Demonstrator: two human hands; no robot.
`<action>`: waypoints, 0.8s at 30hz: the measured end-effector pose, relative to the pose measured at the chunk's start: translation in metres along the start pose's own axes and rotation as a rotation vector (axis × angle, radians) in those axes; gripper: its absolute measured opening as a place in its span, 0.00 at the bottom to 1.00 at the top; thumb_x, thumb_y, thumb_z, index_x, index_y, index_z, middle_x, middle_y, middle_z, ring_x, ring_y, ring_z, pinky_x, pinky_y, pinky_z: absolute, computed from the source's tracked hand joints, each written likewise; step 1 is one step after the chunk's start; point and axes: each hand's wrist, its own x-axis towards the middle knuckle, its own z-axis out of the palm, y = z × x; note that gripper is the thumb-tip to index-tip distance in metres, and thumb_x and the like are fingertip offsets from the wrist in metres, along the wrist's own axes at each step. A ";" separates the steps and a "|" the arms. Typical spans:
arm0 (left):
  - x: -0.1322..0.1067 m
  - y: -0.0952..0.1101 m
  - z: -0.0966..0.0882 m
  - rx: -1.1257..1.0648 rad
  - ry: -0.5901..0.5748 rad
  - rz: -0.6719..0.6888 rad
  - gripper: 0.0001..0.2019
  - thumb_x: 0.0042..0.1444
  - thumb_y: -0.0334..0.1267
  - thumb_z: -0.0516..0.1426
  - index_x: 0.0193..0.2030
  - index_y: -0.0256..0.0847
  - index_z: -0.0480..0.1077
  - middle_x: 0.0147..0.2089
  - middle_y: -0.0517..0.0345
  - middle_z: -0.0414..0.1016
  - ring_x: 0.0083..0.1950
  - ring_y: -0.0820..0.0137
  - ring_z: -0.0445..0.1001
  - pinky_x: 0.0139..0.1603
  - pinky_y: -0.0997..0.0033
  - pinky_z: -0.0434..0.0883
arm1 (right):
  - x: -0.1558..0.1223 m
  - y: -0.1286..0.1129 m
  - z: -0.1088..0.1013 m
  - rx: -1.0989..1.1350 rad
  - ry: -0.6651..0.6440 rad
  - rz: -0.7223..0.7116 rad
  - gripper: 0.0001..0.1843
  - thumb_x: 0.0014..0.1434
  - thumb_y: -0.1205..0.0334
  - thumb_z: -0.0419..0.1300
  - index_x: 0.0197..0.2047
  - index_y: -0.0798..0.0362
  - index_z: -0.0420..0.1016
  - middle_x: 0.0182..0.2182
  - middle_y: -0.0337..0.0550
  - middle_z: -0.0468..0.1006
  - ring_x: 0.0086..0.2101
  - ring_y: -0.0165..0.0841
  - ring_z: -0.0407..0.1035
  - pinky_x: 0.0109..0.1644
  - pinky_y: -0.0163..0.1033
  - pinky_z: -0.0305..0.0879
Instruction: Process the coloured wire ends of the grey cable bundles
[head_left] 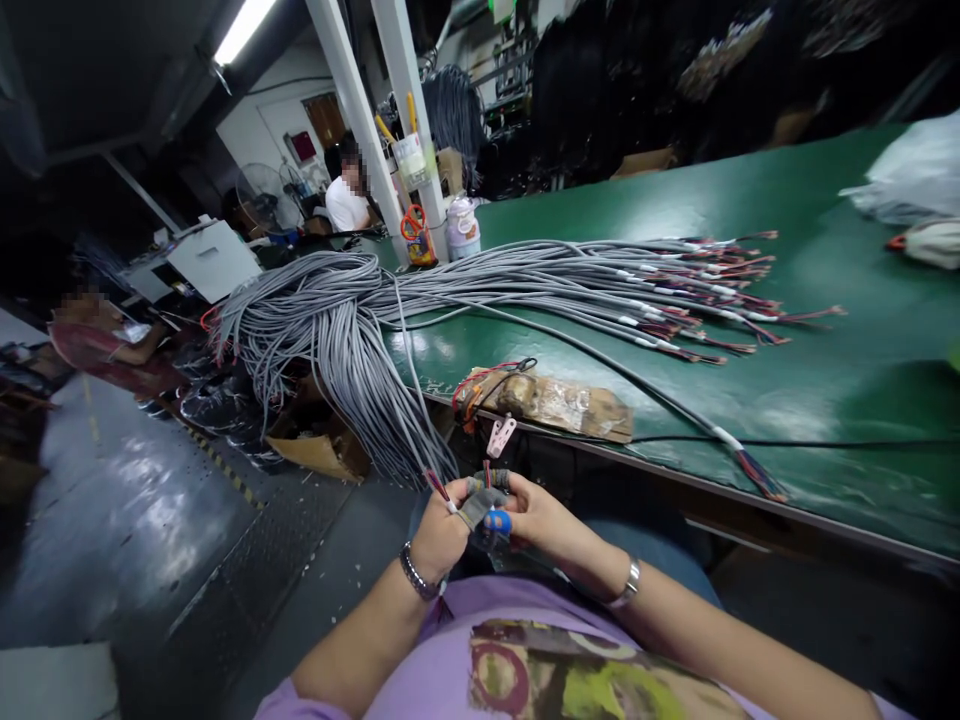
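Note:
Close to my body, below the table edge, my two hands meet. My left hand (441, 532) is closed around a cable end, and its thin coloured wires (436, 486) stick out above the fingers. My right hand (534, 516) pinches against the left; a few short coloured wires (487, 472) rise between the fingertips. Grey wraps cover several fingertips, and a blue finger cover (498, 521) sits on the right thumb. Behind the hands, a thick bundle of grey cables (360, 350) hangs over the table edge. The exact grip between the fingers is partly hidden.
On the green table (840, 400), stripped cable ends (697, 290) fan out to the right, with one separate cable (645, 385). A taped wooden board (555, 400) with a pink clip (501, 436) lies at the edge. Two people sit at the left and back.

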 end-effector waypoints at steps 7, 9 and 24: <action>-0.001 -0.012 -0.001 -0.135 0.201 -0.152 0.17 0.49 0.52 0.60 0.31 0.38 0.68 0.23 0.61 0.71 0.18 0.76 0.68 0.19 0.78 0.62 | -0.007 -0.019 -0.002 -0.083 0.137 -0.087 0.26 0.48 0.45 0.64 0.43 0.55 0.69 0.25 0.37 0.72 0.22 0.25 0.61 0.25 0.32 0.57; -0.003 -0.015 -0.002 -0.074 0.186 -0.169 0.17 0.49 0.52 0.60 0.29 0.38 0.67 0.21 0.62 0.70 0.16 0.77 0.66 0.16 0.79 0.59 | -0.007 -0.022 0.001 -0.119 0.154 -0.125 0.23 0.49 0.45 0.63 0.40 0.55 0.70 0.26 0.38 0.72 0.24 0.26 0.62 0.26 0.32 0.57; -0.003 -0.012 -0.002 0.028 -0.008 -0.324 0.12 0.45 0.44 0.61 0.27 0.38 0.66 0.16 0.63 0.70 0.09 0.80 0.58 0.09 0.81 0.49 | 0.000 -0.026 -0.001 -0.342 0.067 -0.176 0.14 0.47 0.51 0.65 0.25 0.54 0.71 0.22 0.37 0.72 0.25 0.29 0.62 0.29 0.34 0.58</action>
